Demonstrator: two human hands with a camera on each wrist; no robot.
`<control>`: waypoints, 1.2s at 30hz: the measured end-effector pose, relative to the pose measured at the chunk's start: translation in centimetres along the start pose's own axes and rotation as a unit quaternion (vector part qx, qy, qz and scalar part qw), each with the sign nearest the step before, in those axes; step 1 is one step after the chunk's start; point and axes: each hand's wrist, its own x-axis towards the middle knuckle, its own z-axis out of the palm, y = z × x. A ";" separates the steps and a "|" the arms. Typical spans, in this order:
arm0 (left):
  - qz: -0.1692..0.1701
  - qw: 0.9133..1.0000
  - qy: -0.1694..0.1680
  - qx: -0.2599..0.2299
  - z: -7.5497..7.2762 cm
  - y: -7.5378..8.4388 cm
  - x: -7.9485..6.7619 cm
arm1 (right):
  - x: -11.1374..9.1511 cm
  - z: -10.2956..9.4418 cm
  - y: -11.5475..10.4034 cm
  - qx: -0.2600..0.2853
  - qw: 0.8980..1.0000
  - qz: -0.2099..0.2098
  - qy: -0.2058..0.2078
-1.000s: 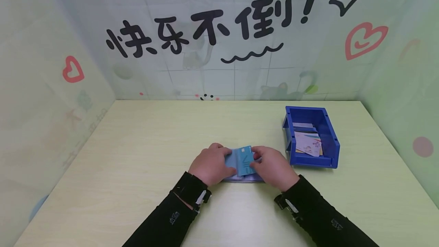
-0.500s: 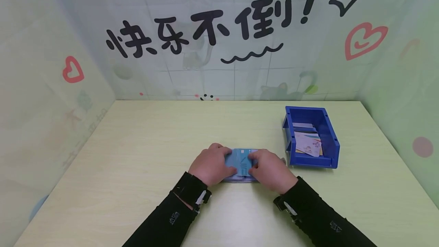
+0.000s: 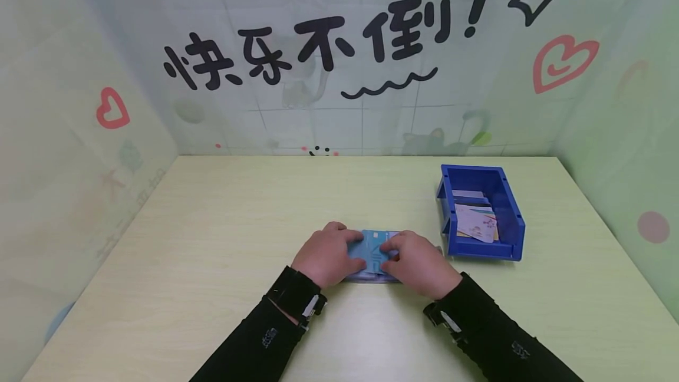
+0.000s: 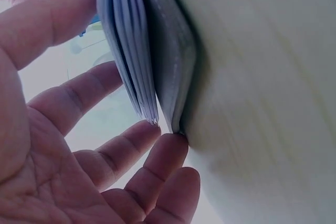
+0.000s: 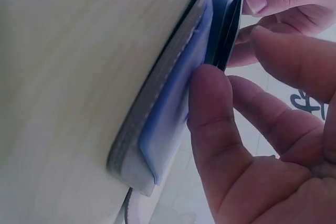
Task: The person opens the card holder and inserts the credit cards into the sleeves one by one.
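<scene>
An open card holder [image 3: 366,279] with clear sleeve pages lies on the table in front of me. My left hand [image 3: 330,254] grips its left side, the thumb at the near part and the fingers at the far edge. In the left wrist view, the stacked sleeves [image 4: 128,45] fan apart above the cover [image 4: 176,59]. A light blue card [image 3: 375,252] with a gold chip lies over the pages, its left part overlapping a sleeve. My right hand [image 3: 421,261] pinches the card's right edge between thumb and fingers. In the right wrist view, the fingertips [image 5: 212,85] meet the card's edge beside the sleeves.
A blue plastic bin [image 3: 517,229] stands to the right, beyond my right hand, with several cards [image 3: 475,223] inside. A pale wood table [image 3: 239,205] runs back to a printed wall [image 3: 318,122]. Side panels stand left and right.
My right hand has moved left with the blue card, which has slid left and now lies flatter and straighter over the pages. My left hand has stayed in place.
</scene>
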 end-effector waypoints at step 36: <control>0.005 1.000 0.005 -0.015 0.2 0.1 0.0 | -0.2 1.0 -0.3 0.061 0.997 -0.023 -0.031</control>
